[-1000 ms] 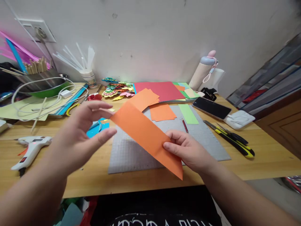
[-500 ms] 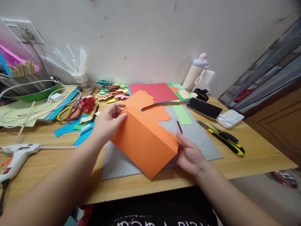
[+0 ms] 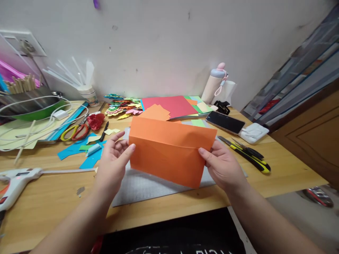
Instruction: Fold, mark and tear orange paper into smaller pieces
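Between my hands is a sheet of orange paper (image 3: 166,155) with a crease running across its upper part. My left hand (image 3: 115,162) pinches the sheet's left edge, thumb in front and fingers behind. At the right edge my right hand (image 3: 224,164) holds it the same way, its thumb just below the crease. The paper is raised above a grey cutting mat (image 3: 137,192) and hides much of it. Behind the sheet lie more orange paper pieces (image 3: 156,112), partly covered.
A yellow-black utility knife (image 3: 249,157), phone (image 3: 225,122) and white charger (image 3: 254,133) lie at right. At left are scissors (image 3: 75,132), blue paper scraps (image 3: 91,160) and a glue gun (image 3: 19,181). A bottle (image 3: 212,84) stands against the wall behind a red sheet (image 3: 169,105).
The orange sheet has turned from a diagonal slant to nearly level, its creased upper part now facing me. My left hand moved lower and my right hand shifted rightward and up.
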A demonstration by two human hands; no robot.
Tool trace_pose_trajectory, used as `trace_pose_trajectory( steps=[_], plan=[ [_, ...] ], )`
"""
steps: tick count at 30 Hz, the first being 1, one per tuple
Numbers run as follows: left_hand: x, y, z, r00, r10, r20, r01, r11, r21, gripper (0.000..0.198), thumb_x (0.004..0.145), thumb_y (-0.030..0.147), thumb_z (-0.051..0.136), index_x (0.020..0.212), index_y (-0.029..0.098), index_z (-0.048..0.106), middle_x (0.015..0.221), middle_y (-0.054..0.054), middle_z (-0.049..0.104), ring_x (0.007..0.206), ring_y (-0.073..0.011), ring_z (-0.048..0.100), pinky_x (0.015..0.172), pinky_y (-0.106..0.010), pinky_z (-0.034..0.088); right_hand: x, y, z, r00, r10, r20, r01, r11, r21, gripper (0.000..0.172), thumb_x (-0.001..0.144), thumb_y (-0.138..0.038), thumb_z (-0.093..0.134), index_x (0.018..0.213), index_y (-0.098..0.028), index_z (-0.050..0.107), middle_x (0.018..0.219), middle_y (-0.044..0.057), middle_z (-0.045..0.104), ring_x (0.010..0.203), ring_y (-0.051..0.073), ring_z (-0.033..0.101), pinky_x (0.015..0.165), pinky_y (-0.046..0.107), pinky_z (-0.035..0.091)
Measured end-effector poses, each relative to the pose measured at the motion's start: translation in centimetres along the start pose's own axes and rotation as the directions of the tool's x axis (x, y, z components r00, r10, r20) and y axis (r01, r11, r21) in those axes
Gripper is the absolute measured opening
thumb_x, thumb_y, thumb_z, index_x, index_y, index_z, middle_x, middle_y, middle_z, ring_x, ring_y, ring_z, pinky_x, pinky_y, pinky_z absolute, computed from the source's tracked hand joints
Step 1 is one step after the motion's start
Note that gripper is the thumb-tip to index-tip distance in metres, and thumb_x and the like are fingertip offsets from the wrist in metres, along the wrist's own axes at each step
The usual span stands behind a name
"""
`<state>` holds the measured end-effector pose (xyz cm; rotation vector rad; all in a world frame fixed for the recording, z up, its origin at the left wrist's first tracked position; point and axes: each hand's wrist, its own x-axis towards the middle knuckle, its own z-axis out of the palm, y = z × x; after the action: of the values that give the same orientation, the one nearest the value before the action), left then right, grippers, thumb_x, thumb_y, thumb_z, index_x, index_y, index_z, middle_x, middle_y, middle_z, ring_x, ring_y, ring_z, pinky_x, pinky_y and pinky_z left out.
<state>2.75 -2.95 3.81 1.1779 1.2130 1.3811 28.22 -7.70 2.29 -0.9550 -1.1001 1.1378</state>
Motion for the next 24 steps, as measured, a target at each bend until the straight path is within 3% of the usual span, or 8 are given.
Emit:
trace_pose_trajectory(
  steps=[3,6,9,12,14,16,20,24],
  plan=[
    [0.2,0.1,-0.5,0.994,0.004,0.110,-0.003,1.000,-0.008,0.049,0.075,0.031,0.071,0.121,0.024,0.052,0.099,-0.003,0.061,0.099,-0.0179,0.059,0.090,-0.033,0.048,-0.1,-1.0,-0.4,0.994,-0.099,0.036,0.102,0.990,-0.092,0.029,0.088,-0.027,0.059,0.116,-0.035,0.061,0.118,-0.002,0.067,0.114,0.022,0.059,0.096,0.044,0.049],
    [0.4,0.3,-1.4,0.966,0.148,0.211,-0.148,0.989,-0.014,0.022,0.073,0.029,0.073,0.093,0.026,0.065,0.096,-0.001,0.060,0.099,-0.0184,0.056,0.091,-0.033,0.046,-0.6,-2.5,-0.9,0.955,-0.210,0.209,0.263,0.925,-0.274,0.030,0.091,-0.020,0.055,0.111,-0.039,0.066,0.115,-0.004,0.069,0.109,0.021,0.062,0.096,0.045,0.050],
    [0.7,0.2,-2.4,0.927,0.337,0.166,-0.344,0.939,0.013,0.018,0.069,0.032,0.075,0.062,0.022,0.062,0.100,-0.001,0.054,0.101,-0.0180,0.051,0.087,-0.028,0.044,-1.7,-3.5,-1.1,0.760,-0.343,0.552,0.582,0.736,-0.344,0.031,0.092,-0.018,0.050,0.114,-0.035,0.065,0.123,0.000,0.065,0.113,0.022,0.060,0.099,0.048,0.047],
    [1.2,-0.5,-3.1,0.976,0.205,0.072,-0.210,0.975,0.066,0.020,0.062,0.035,0.076,0.065,0.021,0.062,0.106,-0.001,0.054,0.099,-0.0182,0.053,0.078,-0.025,0.046,-3.3,-3.1,-0.5,0.570,-0.378,0.730,0.815,0.377,-0.441,0.032,0.093,-0.014,0.046,0.114,-0.025,0.066,0.124,0.005,0.064,0.118,0.022,0.057,0.100,0.046,0.046],
    [1.6,-1.3,-3.4,0.999,0.037,0.004,-0.037,0.995,0.096,0.027,0.064,0.039,0.072,0.081,0.021,0.062,0.102,-0.003,0.057,0.089,-0.0172,0.057,0.070,-0.026,0.047,-4.5,-2.1,0.2,0.557,-0.346,0.755,0.828,0.157,-0.539,0.033,0.092,-0.011,0.045,0.113,-0.022,0.067,0.124,0.007,0.064,0.119,0.025,0.056,0.095,0.045,0.051],
    [1.7,-2.3,-3.4,0.997,-0.081,-0.007,0.082,0.988,0.132,0.036,0.074,0.047,0.060,0.097,0.019,0.059,0.096,-0.005,0.061,0.074,-0.0155,0.059,0.061,-0.027,0.047,-5.4,-0.9,0.9,0.571,-0.300,0.764,0.808,0.044,-0.587,0.034,0.092,-0.010,0.043,0.113,-0.021,0.067,0.123,0.008,0.064,0.116,0.027,0.058,0.089,0.045,0.055],
    [1.2,-3.8,-3.0,0.982,-0.162,0.097,0.129,0.951,0.281,0.042,0.079,0.048,0.055,0.109,0.017,0.058,0.095,-0.008,0.065,0.068,-0.0163,0.060,0.058,-0.030,0.048,-6.3,1.0,1.8,0.591,-0.252,0.767,0.793,0.004,-0.610,0.034,0.091,-0.011,0.042,0.112,-0.022,0.067,0.120,0.008,0.066,0.112,0.026,0.061,0.085,0.041,0.058],
    [0.1,-2.9,-2.8,0.986,-0.074,0.150,0.005,0.910,0.415,0.040,0.077,0.041,0.063,0.112,0.022,0.059,0.116,-0.009,0.060,0.107,-0.0250,0.056,0.090,-0.042,0.044,-6.5,1.7,2.0,0.592,-0.236,0.770,0.797,0.029,-0.604,0.035,0.090,-0.010,0.042,0.113,-0.022,0.066,0.120,0.010,0.066,0.112,0.026,0.061,0.085,0.041,0.058]
  ],
)
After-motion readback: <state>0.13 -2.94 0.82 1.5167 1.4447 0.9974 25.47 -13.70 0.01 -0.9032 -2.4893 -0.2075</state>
